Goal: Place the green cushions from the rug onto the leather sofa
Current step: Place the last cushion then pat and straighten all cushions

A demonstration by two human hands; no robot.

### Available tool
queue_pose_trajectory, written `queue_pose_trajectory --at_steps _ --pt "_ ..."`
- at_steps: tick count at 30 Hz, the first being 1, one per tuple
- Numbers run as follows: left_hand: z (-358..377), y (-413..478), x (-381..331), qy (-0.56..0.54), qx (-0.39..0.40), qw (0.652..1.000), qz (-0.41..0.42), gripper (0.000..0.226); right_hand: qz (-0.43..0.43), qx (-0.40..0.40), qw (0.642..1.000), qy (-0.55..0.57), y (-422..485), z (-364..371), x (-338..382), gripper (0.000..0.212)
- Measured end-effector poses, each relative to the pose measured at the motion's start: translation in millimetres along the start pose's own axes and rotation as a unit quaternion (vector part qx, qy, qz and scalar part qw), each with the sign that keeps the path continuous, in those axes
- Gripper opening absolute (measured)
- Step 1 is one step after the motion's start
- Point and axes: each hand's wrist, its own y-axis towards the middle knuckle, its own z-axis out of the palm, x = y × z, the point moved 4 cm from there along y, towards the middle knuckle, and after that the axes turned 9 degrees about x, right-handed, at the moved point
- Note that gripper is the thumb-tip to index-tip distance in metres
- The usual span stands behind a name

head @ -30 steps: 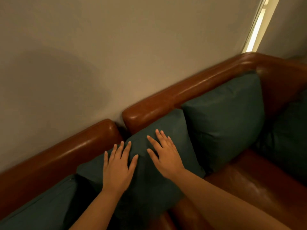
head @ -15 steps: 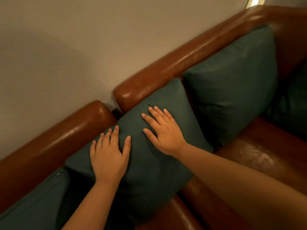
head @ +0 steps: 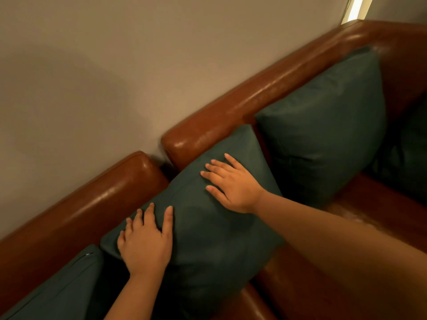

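Note:
A dark green cushion (head: 208,227) leans against the backrest of the brown leather sofa (head: 265,95). My left hand (head: 145,243) lies flat on its lower left part with fingers spread. My right hand (head: 231,183) presses flat on its upper part, fingers straight. A second green cushion (head: 328,135) stands upright to the right, against the backrest. A third green cushion (head: 57,289) lies at the lower left, with a zip showing at its corner. Another dark cushion (head: 411,158) sits at the far right edge, mostly in shadow.
A plain beige wall (head: 115,77) rises right behind the sofa. A gap (head: 166,165) splits the backrest into two sections behind the middle cushion. Bare leather seat (head: 369,211) shows at the right. A bright strip of light (head: 357,8) is at the top right.
Both hands stay flat on the middle cushion; my left hand has slid down and left along it. The camera view has shifted a little.

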Motion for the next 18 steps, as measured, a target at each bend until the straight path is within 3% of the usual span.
queue_pose_trajectory --at_steps 3,6,12,18 --pt "-15.9 10.1 -28.2 -0.008 -0.022 0.999 0.038 0.078 -0.029 -0.025 0.999 -0.023 12.0 -15.7 7.6 0.051" --pt "-8.3 20.5 -64.4 0.035 -0.043 0.990 0.126 0.074 -0.068 0.015 0.997 -0.024 21.7 -10.2 15.0 0.053" --pt "34.0 20.3 -80.7 0.063 -0.009 0.991 0.121 0.079 -0.050 0.055 0.997 -0.002 9.9 21.4 6.6 0.061" --pt "9.8 19.3 -45.9 0.073 -0.034 0.990 0.116 0.080 -0.053 0.073 0.996 -0.002 16.1 -0.4 -15.1 0.065"
